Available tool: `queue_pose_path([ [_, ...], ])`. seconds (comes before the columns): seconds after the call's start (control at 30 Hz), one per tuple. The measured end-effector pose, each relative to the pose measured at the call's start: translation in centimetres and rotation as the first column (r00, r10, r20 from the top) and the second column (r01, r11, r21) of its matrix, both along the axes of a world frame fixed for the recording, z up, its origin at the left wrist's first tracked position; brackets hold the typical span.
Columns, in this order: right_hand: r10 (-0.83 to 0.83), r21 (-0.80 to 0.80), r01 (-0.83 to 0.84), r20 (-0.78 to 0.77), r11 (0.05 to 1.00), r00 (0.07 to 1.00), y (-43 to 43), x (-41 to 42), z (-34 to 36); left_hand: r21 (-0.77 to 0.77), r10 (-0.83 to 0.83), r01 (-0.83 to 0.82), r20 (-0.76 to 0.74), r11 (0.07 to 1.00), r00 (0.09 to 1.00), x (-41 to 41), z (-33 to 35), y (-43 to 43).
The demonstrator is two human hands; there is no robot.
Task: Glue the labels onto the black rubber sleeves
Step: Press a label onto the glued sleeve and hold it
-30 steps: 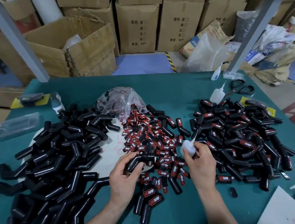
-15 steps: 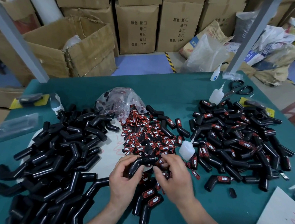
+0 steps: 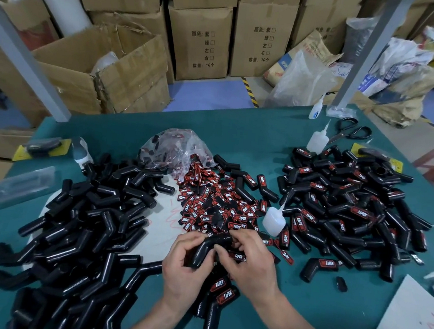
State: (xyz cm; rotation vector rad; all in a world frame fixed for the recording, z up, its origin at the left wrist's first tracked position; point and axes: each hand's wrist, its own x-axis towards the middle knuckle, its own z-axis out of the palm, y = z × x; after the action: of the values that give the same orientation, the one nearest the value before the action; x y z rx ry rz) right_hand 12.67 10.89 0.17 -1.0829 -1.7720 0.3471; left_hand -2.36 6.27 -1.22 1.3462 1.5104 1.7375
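My left hand (image 3: 183, 263) grips a bent black rubber sleeve (image 3: 207, 250) low in the middle of the green table (image 3: 253, 130). My right hand (image 3: 249, 259) has its curled fingers on the same sleeve's upper arm, over the label pile; whether a label sits under them I cannot tell. A heap of red-and-black labels (image 3: 215, 206) lies just beyond my hands. The white glue bottle (image 3: 274, 220) stands to their right. Plain sleeves (image 3: 85, 221) are heaped at the left, labelled sleeves (image 3: 351, 210) at the right.
A clear bag of labels (image 3: 175, 150) lies behind the heap. Two more glue bottles (image 3: 317, 140) and scissors (image 3: 350, 130) sit at the back right. White card (image 3: 411, 325) lies at the front right. Cardboard boxes (image 3: 198, 39) stand beyond the table.
My right hand set the glue bottle down beside the labels, then came left to the sleeve held in my left hand. The left hand stayed in place.
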Motion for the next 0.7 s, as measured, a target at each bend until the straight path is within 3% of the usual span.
queue_pose_path([
  [0.2,0.03,-0.045,-0.028,0.033,0.999,0.999,-0.1,0.5,0.5,-0.023,0.014,-0.014,0.022,1.0,1.0,0.1,0.2,0.0],
  [0.47,-0.064,-0.121,0.086,0.174,0.989,0.983,2.2,2.5,0.2,-0.158,0.115,-0.078,0.239,0.984,0.964,-0.5,-0.3,0.9],
  [0.7,-0.041,-0.13,0.089,0.329,0.988,0.943,2.2,2.1,-0.5,-0.073,0.07,-0.058,0.179,0.996,0.981,-0.1,-0.2,0.7],
])
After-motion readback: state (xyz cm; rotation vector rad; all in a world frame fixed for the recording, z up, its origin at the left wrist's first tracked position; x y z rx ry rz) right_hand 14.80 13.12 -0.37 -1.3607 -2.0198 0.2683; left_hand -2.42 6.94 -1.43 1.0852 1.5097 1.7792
